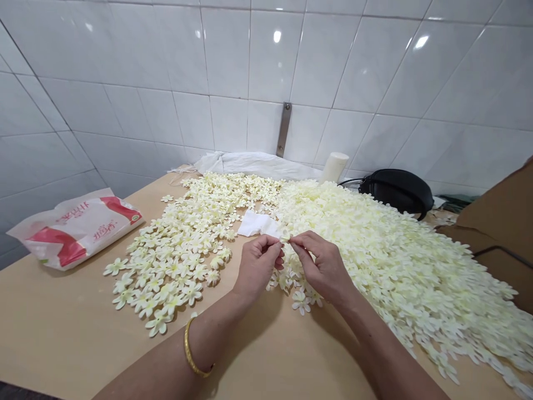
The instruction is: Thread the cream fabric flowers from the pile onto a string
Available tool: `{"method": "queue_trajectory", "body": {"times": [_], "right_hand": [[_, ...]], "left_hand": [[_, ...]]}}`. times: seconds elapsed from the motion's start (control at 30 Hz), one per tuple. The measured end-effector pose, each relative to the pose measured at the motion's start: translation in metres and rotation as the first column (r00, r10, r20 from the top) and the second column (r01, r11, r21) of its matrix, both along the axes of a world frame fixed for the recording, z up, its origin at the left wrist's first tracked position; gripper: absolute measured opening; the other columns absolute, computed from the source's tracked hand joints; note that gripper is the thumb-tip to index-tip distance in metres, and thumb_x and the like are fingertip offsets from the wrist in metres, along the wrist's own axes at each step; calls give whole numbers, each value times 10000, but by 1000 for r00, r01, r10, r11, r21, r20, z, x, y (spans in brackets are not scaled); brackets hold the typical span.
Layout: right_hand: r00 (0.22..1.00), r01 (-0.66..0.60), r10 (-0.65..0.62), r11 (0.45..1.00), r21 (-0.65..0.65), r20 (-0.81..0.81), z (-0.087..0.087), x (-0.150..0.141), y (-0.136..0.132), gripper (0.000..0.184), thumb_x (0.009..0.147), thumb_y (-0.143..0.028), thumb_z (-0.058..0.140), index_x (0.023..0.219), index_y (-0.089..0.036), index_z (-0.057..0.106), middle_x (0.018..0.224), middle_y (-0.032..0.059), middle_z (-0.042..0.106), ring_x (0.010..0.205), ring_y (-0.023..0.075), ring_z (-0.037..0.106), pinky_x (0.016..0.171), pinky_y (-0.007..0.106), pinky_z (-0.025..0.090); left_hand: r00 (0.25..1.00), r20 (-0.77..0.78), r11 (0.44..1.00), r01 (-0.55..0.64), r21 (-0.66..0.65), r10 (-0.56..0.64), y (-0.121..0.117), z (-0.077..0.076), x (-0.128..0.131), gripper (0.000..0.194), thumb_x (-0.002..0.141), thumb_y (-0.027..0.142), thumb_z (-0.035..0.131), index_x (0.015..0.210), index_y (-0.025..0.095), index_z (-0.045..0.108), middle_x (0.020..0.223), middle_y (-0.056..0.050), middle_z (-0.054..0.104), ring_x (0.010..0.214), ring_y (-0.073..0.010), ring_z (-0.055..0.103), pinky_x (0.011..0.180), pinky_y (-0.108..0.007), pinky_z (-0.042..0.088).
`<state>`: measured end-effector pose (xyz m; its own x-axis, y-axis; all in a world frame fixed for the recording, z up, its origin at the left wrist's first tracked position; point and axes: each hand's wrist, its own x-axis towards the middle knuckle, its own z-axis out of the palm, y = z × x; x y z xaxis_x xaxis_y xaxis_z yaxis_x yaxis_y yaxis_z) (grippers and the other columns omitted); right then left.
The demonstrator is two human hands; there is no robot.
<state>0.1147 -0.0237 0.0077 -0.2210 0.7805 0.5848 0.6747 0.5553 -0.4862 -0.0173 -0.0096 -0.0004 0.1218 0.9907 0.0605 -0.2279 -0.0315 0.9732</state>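
Observation:
Over the middle of the table, my left hand [259, 264] and my right hand [323, 265] meet fingertip to fingertip, each in a pinch. Between them is a small pale flower [285, 235], mostly hidden by the fingers. To the left of my hands lies a loose spread of cream artificial flowers [175, 266]. A much thicker heap of pale yellow-white petal pieces [387, 261] fills the right side and reaches under my right forearm. Just beyond my left hand, a folded white tissue [258, 223] lies between the two piles.
A red and white tissue pack [79, 228] lies at the left on the wooden table [54, 322]. Along the tiled wall are white sheeting [250, 164], a whitish cylinder [333, 168] and a black rounded case [397, 191]. Brown cardboard [495, 216] stands at the right.

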Motion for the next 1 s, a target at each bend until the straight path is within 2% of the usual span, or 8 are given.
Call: {"method": "queue_trajectory", "body": {"times": [0.17,0.23,0.3,0.4,0.47,0.57,0.77,1.0], "right_hand": [[999,32,-32,999,-5,19,1,-1,-2,133,802,-182,450,849,-173,574,782,67,585,752,177,546,663,298,436],[997,72,-71,997,10,-31,3,-2,-3,133,789,-204,468,885,-177,556,826,70,575,756,177,542,664,303,432],[988,101,-104,994,-32,-114,5,-3,-3,180,794,-237,461,945,-181,540,897,79,568,752,169,538,656,300,430],[968,41,-102,966,-255,-231,7,-3,0,227,785,-301,472,952,-171,554,918,75,579,768,166,538,647,284,426],[949,-82,-63,898,-432,-310,9,-3,2,222,771,-343,482,849,-161,581,808,46,591,723,156,537,610,261,417],[912,-186,-67,813,-552,-405,10,-3,4,218,746,-348,498,671,-153,560,604,-11,522,573,112,474,529,225,371],[920,36,-217,877,-478,-328,10,-8,3,266,730,-370,499,555,-172,472,483,-56,359,460,84,303,440,217,246],[861,39,-260,891,-452,-437,5,-5,6,349,738,-468,475,544,-180,441,455,-59,357,437,85,308,433,220,254]], "left_hand": [[1000,-4,1000,2,-8,-2,0,0,0,132,658,232,561,573,135,530,501,30,505,444,-68,470,465,-198,431],[1000,-11,1000,-1,-19,0,0,-1,0,132,648,237,564,568,138,528,492,31,501,441,-70,469,462,-200,428],[1000,-25,999,-2,-38,1,0,-1,1,133,633,237,567,553,141,520,475,34,493,428,-70,460,450,-199,419],[998,-62,998,18,-56,-22,0,0,2,136,618,242,562,540,142,514,463,38,479,414,-68,442,436,-197,402],[994,-106,999,31,-38,-35,1,-1,3,135,621,245,549,540,143,514,458,42,465,412,-67,432,432,-194,387],[982,-189,999,32,39,-24,1,-3,3,140,642,243,520,541,147,509,459,43,445,420,-67,411,431,-190,360],[973,-229,985,56,163,-18,-3,-5,3,168,690,275,499,575,156,518,493,29,446,459,-80,408,444,-195,356],[986,-154,993,73,97,-58,-7,4,5,155,685,283,531,600,153,528,502,34,458,467,-81,424,471,-205,370]]}}
